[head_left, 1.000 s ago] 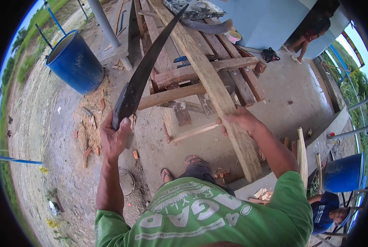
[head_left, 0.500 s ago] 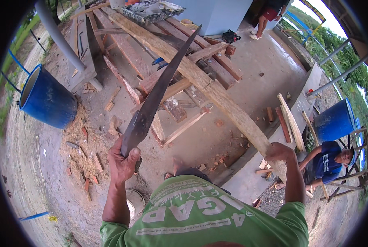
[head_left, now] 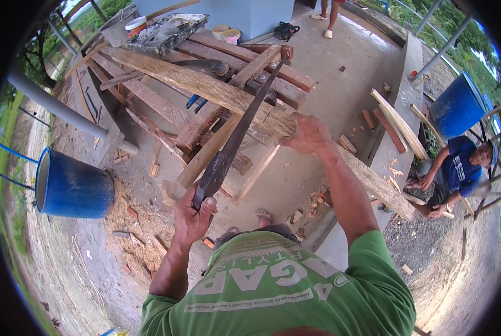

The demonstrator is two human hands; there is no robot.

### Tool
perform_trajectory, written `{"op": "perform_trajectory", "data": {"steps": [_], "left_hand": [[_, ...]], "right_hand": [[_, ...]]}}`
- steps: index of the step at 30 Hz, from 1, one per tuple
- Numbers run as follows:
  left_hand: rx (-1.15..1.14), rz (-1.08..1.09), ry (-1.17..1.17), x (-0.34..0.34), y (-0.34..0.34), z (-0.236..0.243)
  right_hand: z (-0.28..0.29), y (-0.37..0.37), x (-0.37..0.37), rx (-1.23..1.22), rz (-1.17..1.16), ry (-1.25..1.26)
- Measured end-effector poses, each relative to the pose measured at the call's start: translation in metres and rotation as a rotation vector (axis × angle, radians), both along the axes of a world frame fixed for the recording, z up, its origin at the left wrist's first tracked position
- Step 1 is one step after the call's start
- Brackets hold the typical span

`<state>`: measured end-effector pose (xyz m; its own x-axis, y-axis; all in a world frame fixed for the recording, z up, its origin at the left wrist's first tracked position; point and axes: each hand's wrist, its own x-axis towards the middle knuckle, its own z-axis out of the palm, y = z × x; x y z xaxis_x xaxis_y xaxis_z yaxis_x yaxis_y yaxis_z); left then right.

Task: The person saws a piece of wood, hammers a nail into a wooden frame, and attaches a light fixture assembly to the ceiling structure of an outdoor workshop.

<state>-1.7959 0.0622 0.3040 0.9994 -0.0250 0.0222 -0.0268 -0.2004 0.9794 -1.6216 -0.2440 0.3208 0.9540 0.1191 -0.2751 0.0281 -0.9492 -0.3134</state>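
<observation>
My left hand (head_left: 192, 215) is closed round the handle of a handsaw, at the lower middle. Its long dark saw blade (head_left: 240, 131) points up and to the right, crossing over a long wooden plank (head_left: 183, 78). Whether the teeth touch the wood cannot be made out. The plank slants from the upper left down to the lower right and rests across other timber. Farther right along it, beside the blade, my right hand (head_left: 311, 134) grips the plank with fingers over its edge.
Stacked reddish beams (head_left: 273, 78) lie ahead, with a paint-splashed tray (head_left: 175, 31) behind. Blue barrels (head_left: 74, 185) stand left and right. A seated person (head_left: 457, 168) in a blue shirt is at the right, near the plank's end. Offcuts and sawdust (head_left: 133, 224) litter the ground.
My right hand has slid up along the plank from near its lower right part toward the saw. The saw has come down closer to the plank beside that hand. The view has shifted.
</observation>
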Motion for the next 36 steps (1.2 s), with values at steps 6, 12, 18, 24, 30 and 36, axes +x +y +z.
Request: {"op": "perform_trajectory", "data": {"steps": [6,12,18,24,30,36], "left_hand": [[-0.031,-0.1,-0.008,-0.01,0.046,0.001],[0.014,-0.22,-0.027,-0.018,0.086,-0.004],[0.02,-0.267,-0.019,-0.019,0.099,0.007],[0.081,-0.241,-0.112,-0.042,0.094,-0.021],[0.141,-0.275,-0.072,-0.044,0.064,0.001],[0.115,-0.184,-0.196,-0.051,0.051,0.007]], "right_hand": [[-0.027,-0.001,-0.054,0.132,-0.021,-0.178],[-0.061,0.023,-0.1,0.174,-0.103,-0.145],[-0.059,0.057,-0.117,0.146,-0.109,-0.223],[-0.081,0.051,-0.119,-0.278,0.065,-0.45],[-0.007,0.049,-0.109,0.168,-0.091,-0.142],[-0.014,0.034,-0.075,0.099,-0.039,-0.208]]}}
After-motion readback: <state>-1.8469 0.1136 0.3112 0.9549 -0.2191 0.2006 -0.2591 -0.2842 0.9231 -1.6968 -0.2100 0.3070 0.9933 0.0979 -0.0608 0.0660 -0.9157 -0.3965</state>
